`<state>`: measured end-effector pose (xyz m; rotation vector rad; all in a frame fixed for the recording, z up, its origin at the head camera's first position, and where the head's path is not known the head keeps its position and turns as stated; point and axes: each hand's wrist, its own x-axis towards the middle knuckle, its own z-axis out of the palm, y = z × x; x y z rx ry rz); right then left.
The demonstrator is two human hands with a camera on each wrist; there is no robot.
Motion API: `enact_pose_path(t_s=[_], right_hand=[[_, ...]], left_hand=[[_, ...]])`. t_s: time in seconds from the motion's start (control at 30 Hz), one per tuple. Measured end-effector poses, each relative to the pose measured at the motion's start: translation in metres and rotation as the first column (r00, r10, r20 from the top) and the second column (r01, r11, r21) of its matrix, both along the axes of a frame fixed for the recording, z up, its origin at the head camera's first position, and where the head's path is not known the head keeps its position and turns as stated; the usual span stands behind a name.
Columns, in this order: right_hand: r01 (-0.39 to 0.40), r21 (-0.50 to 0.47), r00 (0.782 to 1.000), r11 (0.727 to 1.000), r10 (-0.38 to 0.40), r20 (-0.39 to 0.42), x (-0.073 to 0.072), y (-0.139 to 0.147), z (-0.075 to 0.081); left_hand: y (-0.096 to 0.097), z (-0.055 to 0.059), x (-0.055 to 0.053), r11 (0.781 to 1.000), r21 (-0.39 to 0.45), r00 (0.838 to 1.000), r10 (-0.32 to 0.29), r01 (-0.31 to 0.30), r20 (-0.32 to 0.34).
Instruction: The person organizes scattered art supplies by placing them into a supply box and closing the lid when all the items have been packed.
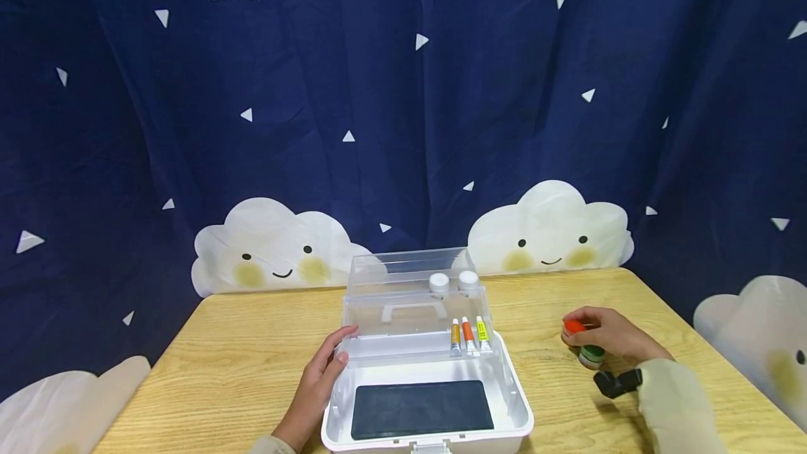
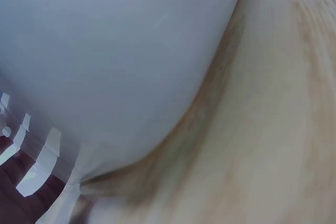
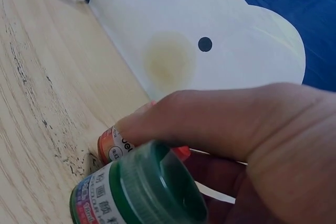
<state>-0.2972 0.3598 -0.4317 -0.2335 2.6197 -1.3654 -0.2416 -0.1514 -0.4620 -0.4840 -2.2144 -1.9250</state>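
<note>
My right hand point(image 1: 614, 335) pinches a small paint jar with a red lid point(image 1: 574, 326) between thumb and fingers, at the right of the table. Just in front of it stands a paint jar with a green lid point(image 3: 157, 187), its label turned to the right wrist camera. My left hand point(image 1: 318, 380) rests at the left edge of a white storage box point(image 1: 526, 419), fingers fairly straight beside the raised clear lid point(image 1: 366, 314). Three paint tubes point(image 1: 468, 335), brown, orange and yellow, lie in the box's rear part. A dark rectangular panel point(image 1: 422, 408) covers its floor.
Two white-capped jars point(image 1: 438, 283) show through the clear plastic at the back of the box. The wooden table point(image 1: 252, 342) extends on both sides. A navy curtain with white clouds point(image 1: 548, 230) hangs behind it.
</note>
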Motion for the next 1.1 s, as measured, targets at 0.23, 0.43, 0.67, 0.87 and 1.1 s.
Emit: enact_pose_path(t_s=[0.23, 0.43, 0.67, 0.87, 1.1], right_hand=[[0.021, 0.015, 1.000, 1.000, -0.021, -0.006, -0.001, -0.001, 0.000], [0.060, -0.007, 0.998, 0.998, -0.060, 0.025, 0.001, -0.003, 0.000], [0.106, 0.043, 0.994, 0.993, -0.105, -0.015, 0.000, -0.005, 0.001], [0.128, 0.099, 0.990, 0.987, -0.121, -0.070, 0.002, -0.007, 0.007], [0.156, 0.050, 0.987, 0.986, -0.153, -0.058, 0.001, -0.012, 0.011]], left_hand=[[0.000, 0.000, 0.000, 1.000, -0.004, 1.000, 0.009, -0.009, 0.014], [0.001, 0.001, 0.001, 1.000, -0.004, 1.000, 0.007, -0.007, 0.011], [0.000, 0.002, 0.001, 1.000, 0.002, 1.000, -0.020, 0.020, -0.024], [0.000, 0.002, 0.001, 1.000, 0.014, 1.000, -0.028, 0.028, -0.011], [0.000, 0.001, 0.001, 0.999, 0.029, 0.999, -0.033, 0.033, 0.006]])
